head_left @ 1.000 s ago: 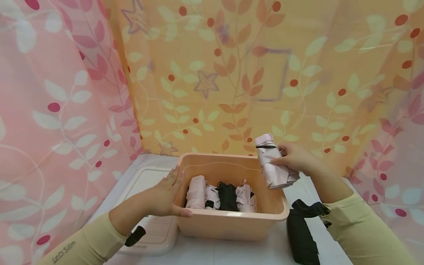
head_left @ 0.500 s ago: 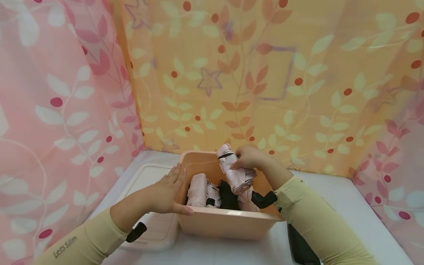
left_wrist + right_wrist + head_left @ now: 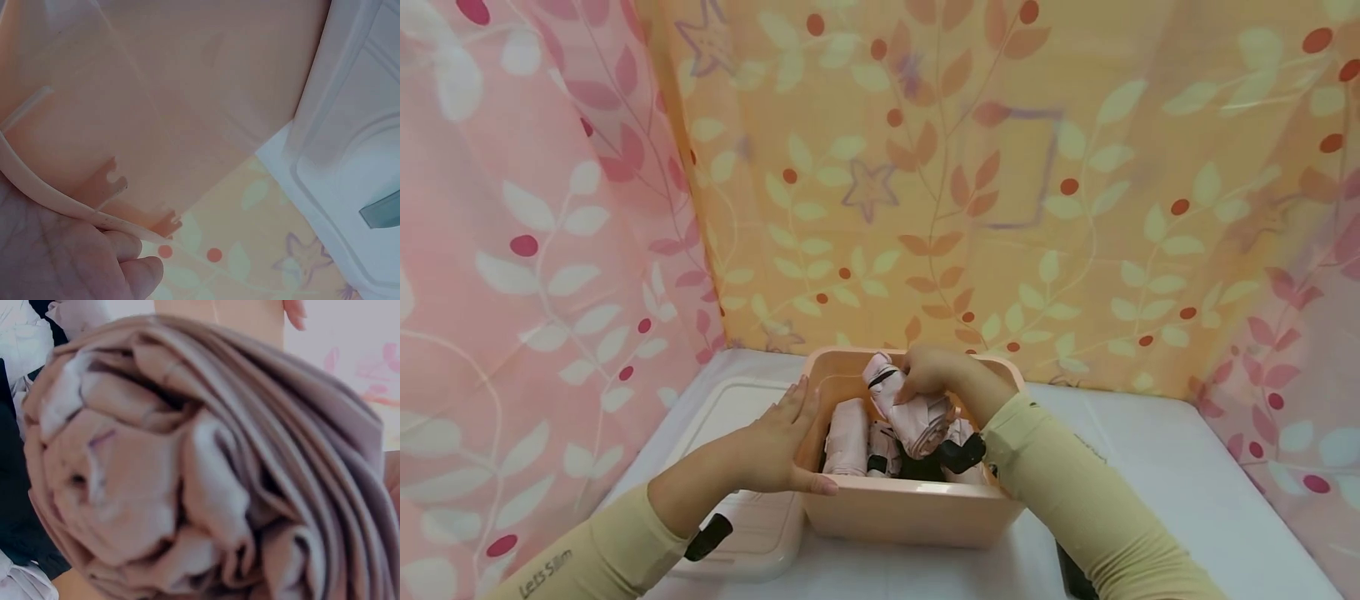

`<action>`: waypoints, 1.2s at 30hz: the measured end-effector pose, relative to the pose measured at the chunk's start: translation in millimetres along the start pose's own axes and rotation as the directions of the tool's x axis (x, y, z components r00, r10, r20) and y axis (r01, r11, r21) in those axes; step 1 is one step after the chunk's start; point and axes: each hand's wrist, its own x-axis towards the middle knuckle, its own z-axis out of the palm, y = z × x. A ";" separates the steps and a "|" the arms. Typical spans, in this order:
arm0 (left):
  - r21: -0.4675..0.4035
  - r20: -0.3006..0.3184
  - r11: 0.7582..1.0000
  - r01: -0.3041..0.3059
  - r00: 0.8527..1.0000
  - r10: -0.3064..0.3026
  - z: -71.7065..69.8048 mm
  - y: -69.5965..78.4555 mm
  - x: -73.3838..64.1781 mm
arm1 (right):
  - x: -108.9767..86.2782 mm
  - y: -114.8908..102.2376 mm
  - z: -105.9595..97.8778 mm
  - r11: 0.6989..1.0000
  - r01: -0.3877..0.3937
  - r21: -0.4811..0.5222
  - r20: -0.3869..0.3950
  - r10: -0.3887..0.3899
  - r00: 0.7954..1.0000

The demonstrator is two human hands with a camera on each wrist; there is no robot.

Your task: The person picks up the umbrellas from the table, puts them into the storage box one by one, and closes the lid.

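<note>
Right grip: fingers and thumb closed around a pale pink folded umbrella, held tilted within the mouth of the peach box, above the contents; contact with them cannot be told. Left grip: fingers extended along the left side of the box, thumb on the front rim. Box contents, left to right: a pink roll, a small pale bundle, a dark bundle and a second pink bundle, partly hidden.

Supporting surface: white counter, box standing upright on it. An off-white lid lies flat, immediately left of the box. A black object lies at the right, mostly covered by the right sleeve.

Enclosure: yellow curtain at the rear, printed with leaves, red dots and purple star outlines; pink leaf-print curtains at both sides.
</note>
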 end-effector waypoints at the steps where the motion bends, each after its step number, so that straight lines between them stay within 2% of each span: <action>1: 0.004 -0.002 1.000 -0.004 1.000 0.004 0.8 0.0 0.1 | 0.4 0.9 1.8 1.000 -0.005 0.005 0.008 0.005 1.000; 4: 0.006 -0.012 1.000 -0.010 1.000 0.010 2.4 -0.3 0.3 | 0.8 2.5 7.2 1.000 -0.005 0.024 0.033 0.004 0.999; 8: -0.003 -0.011 1.000 -0.009 1.000 0.009 3.1 -0.2 0.6 | 0.9 4.1 13.1 0.999 0.028 -0.016 0.042 -0.027 0.999; 15: -0.005 -0.020 1.000 -0.015 1.000 0.014 2.8 1.2 1.4 | 1.0 2.5 18.3 0.997 0.047 -0.068 -0.004 -0.047 0.999; 23: -0.003 -0.028 1.000 -0.019 0.999 0.019 5.0 -0.9 -1.0 | -2.0 -2.9 23.9 1.000 0.022 0.019 -0.019 -0.022 1.000; 27: 0.002 -0.022 1.000 -0.006 1.000 0.006 4.1 -1.1 -0.4 | -1.2 -3.9 23.3 0.999 0.028 0.018 -0.029 -0.028 0.999; 29: -0.005 -0.024 1.000 -0.010 1.000 0.010 3.1 -0.9 -0.4 | -1.4 -3.5 22.3 0.999 0.026 0.041 -0.004 -0.025 1.000; 30: -0.010 -0.024 1.000 -0.012 1.000 0.012 2.7 -0.6 -0.6 | -2.0 -3.2 21.7 0.996 0.004 0.086 0.023 -0.007 1.000; 31: -0.015 -0.024 1.000 -0.014 1.000 0.014 2.4 -0.4 -0.6 | -2.6 -2.6 20.7 0.986 -0.049 0.162 0.076 0.037 0.996; 33: -0.015 -0.023 1.000 -0.015 1.000 0.015 2.5 -0.2 -0.7 | -4.2 -1.2 17.5 0.945 -0.169 0.280 0.179 0.122 0.976; 35: -0.005 -0.019 1.000 -0.011 1.000 0.011 3.5 -0.4 -0.4 | -6.5 0.8 13.0 0.890 -0.269 0.368 0.236 0.190 0.953; 36: 0.001 -0.017 1.000 -0.008 1.000 0.008 4.1 -0.5 -0.1 | -7.3 1.7 10.6 0.870 -0.292 0.398 0.245 0.206 0.947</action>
